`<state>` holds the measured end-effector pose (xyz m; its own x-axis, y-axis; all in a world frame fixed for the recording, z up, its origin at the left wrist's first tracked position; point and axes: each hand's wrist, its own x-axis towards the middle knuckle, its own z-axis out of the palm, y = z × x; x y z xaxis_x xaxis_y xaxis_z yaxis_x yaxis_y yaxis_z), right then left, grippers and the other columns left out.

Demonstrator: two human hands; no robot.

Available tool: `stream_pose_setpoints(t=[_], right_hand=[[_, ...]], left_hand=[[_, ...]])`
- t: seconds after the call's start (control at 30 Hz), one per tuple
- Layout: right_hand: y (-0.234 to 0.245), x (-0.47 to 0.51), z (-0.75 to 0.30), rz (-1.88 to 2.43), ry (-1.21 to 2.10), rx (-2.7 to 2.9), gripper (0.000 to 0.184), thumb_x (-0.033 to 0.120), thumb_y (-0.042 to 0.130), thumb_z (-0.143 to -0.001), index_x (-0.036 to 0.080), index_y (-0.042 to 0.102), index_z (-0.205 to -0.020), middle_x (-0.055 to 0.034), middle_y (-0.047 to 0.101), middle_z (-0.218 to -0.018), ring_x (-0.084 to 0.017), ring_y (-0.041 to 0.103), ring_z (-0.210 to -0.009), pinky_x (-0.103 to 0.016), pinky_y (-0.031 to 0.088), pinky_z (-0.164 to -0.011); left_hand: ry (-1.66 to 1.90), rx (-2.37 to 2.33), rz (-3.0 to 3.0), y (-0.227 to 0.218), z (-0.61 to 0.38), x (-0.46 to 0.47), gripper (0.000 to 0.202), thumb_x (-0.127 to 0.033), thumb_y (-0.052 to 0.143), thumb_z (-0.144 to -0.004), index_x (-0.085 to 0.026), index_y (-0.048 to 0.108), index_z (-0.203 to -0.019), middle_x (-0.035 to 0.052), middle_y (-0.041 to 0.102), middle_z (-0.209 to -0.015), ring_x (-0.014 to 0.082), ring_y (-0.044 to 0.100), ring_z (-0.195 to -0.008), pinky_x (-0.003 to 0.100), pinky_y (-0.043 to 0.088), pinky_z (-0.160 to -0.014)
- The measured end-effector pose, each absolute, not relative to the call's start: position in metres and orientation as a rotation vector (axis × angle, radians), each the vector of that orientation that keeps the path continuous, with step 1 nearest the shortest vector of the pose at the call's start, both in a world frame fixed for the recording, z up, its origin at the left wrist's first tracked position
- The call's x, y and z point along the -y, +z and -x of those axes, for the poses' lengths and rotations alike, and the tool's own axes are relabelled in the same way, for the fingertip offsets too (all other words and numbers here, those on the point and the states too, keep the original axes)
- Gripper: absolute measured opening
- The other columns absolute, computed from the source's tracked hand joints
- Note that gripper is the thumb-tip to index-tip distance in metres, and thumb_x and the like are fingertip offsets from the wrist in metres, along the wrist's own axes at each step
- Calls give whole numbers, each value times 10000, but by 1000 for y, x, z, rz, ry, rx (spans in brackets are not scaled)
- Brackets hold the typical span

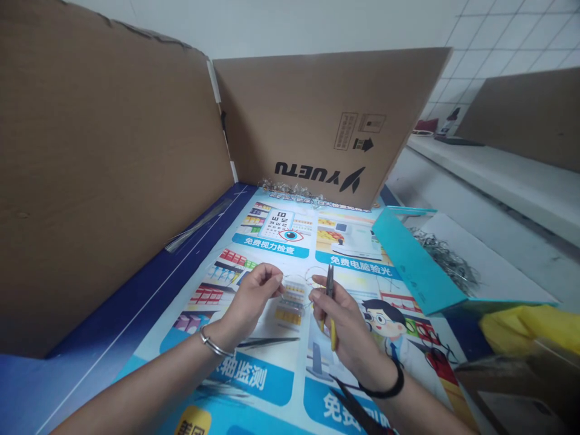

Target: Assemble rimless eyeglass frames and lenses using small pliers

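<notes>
Over the printed mat (pixel 254 266), my left hand (pixel 256 296) is closed, thumb and forefinger pinching the end of a thin wire (pixel 294 276). Across from it, my right hand (pixel 338 314) is closed around needle-nose pliers (pixel 330 283) with yellow handles, their dark jaws pointing up and away. A curled part of the thin wire lies by the right fingertips; whether they touch it is too fine to tell. Beneath the hands, a dark thin bundle of strands (pixel 267 342) rests on the mat. Dark-bladed scissors (pixel 351 403) lie below my right wrist, partly hidden.
To the right stands a teal box (pixel 414 266) holding a tangle of wire pieces (pixel 446 260). Another wire heap (pixel 290 188) lies against the back cardboard panel (pixel 317 121). A cardboard wall (pixel 104 169) rises at left, with long strands (pixel 197 226) beside it. Yellow material (pixel 530 329) sits front right.
</notes>
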<state>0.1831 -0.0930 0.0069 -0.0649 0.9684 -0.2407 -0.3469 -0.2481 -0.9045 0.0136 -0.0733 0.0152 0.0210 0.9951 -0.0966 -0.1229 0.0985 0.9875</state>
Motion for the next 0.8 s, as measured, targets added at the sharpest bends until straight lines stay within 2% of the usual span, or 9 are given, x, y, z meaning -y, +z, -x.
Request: stream_pose_setpoints(t=[0.23, 0.4, 0.6, 0.8], right_hand=[[1, 91, -184, 1042, 1519, 799, 414, 338, 701, -717, 228, 530, -1078, 51, 521, -681, -83, 449, -555, -214, 321, -488], [2, 91, -184, 1051, 1528, 826, 413, 365, 700, -713, 230, 542, -1070, 61, 511, -631, -91, 449, -541, -221, 313, -486], [3, 90, -187, 1119, 1476, 935, 418, 364, 694, -714, 211, 559, -1078, 50, 508, -673, -90, 423, -546, -226, 313, -496], [6, 89, -188, 1180, 1442, 1025, 448, 391, 699, -693, 186, 591, -1076, 32, 505, -709, -93, 422, -562, -235, 333, -523]], left_hand=[[1122, -983, -937, 17, -15, 77, 190, -351, 590, -793, -191, 524, -870, -7, 556, -728, 130, 544, -731, 294, 510, -666], [1161, -1003, -940, 14, -15, 76, 232, -380, 595, -783, -202, 526, -915, -2, 541, -769, 142, 533, -763, 280, 526, -594], [1226, -1085, -1037, 10, -16, 72, 143, -298, 608, -769, -172, 554, -807, -2, 569, -748, 124, 557, -733, 235, 474, -623], [1233, -1164, -1101, 9, -13, 71, 111, -271, 586, -772, -165, 569, -801, 7, 611, -731, 111, 553, -674, 225, 434, -626]])
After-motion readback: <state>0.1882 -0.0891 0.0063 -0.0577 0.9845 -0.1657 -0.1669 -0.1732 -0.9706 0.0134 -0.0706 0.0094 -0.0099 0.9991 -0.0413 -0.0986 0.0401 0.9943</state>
